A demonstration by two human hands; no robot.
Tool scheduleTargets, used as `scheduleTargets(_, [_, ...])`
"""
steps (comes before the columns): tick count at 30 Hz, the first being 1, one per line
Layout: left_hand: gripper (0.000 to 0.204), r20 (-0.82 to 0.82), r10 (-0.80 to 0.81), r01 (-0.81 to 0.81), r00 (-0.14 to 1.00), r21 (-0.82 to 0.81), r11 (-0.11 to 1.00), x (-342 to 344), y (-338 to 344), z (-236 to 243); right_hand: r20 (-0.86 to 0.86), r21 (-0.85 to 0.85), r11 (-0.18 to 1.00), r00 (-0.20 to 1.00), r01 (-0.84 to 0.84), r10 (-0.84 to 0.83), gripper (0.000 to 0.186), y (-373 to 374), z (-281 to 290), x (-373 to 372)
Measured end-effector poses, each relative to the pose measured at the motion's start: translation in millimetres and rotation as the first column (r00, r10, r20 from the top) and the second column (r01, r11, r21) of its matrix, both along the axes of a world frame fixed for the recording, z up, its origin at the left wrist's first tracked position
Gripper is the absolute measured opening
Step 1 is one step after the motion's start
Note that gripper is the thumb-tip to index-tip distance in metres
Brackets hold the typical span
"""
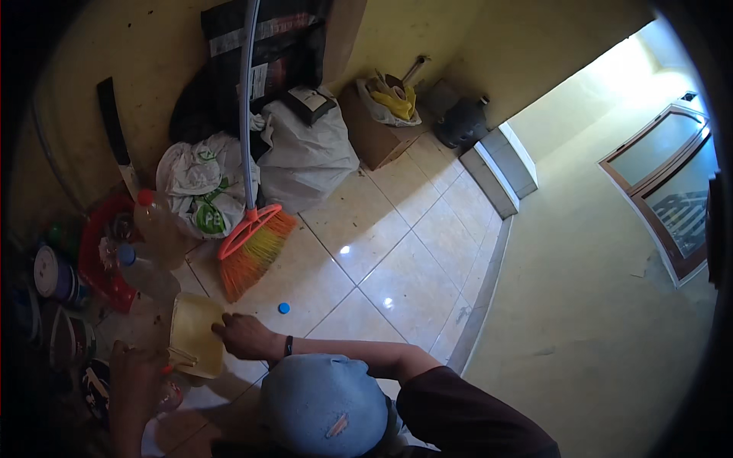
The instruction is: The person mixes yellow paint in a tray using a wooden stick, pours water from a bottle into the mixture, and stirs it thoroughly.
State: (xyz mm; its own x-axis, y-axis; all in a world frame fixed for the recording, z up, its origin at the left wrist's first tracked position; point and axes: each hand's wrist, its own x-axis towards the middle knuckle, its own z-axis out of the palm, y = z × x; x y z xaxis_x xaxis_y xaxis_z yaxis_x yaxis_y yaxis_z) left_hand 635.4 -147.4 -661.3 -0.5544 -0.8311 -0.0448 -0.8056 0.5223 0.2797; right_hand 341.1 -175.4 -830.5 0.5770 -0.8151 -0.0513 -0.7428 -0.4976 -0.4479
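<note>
A pale yellow, squarish open container (183, 324) is tilted low over the tiles in front of me. The fingers of my right hand (248, 337) are closed on its right rim, and a dark band circles that wrist. In shadow at the lower left, my left hand (137, 374) is closed around a slim tool (183, 356) with an orange part by the fingers. The tool's light-coloured end reaches into the container; its exact kind is unclear. A blue bottle cap (284, 308) lies on the floor beyond my right hand.
Bottles with a blue cap (145, 267) and a red cap (156, 221) stand beside a red basin (114, 286). Several paint cans (57, 275) line the left. A broom (256, 248), stuffed sacks (301, 156) and a cardboard box (374, 137) are farther off. A rounded grey-blue shape (324, 404) is close below.
</note>
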Motion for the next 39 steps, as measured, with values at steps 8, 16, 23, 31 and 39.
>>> scheduleTargets(8, [0.005, -0.001, -0.011, 0.011, 1.000, -0.008, 1.000, 8.1, -2.4, -2.9, 0.024, -0.040, 0.999, 0.999, 0.037, -0.036, 0.034, -25.0, 1.3, 10.7])
scheduleTargets(16, [0.009, 0.009, 0.013, -0.013, 1.000, 0.016, 1.000, 3.5, -2.1, 7.7, 0.007, 0.016, 1.000, 1.000, 0.014, -0.014, 0.029, -32.5, 12.4, 0.4])
scheduleTargets(23, [0.009, 0.020, 0.025, -0.025, 0.999, 0.015, 1.000, 13.6, 1.0, -1.6, -0.029, 0.129, 0.973, 0.980, -0.192, 0.197, 0.030, -23.4, 10.4, 5.5])
scheduleTargets(31, [0.024, 0.001, 0.050, -0.050, 0.999, 0.063, 0.997, 0.1, 1.0, 13.7, 0.041, 0.102, 0.986, 0.991, -0.128, 0.124, 0.033, -8.1, -8.0, 16.9])
scheduleTargets(39, [0.016, 0.062, 0.016, -0.021, 0.998, 0.087, 0.996, 6.9, -2.2, 9.2, 0.049, 0.066, 0.992, 0.994, -0.104, 0.100, 0.037, -15.4, -8.3, 5.4])
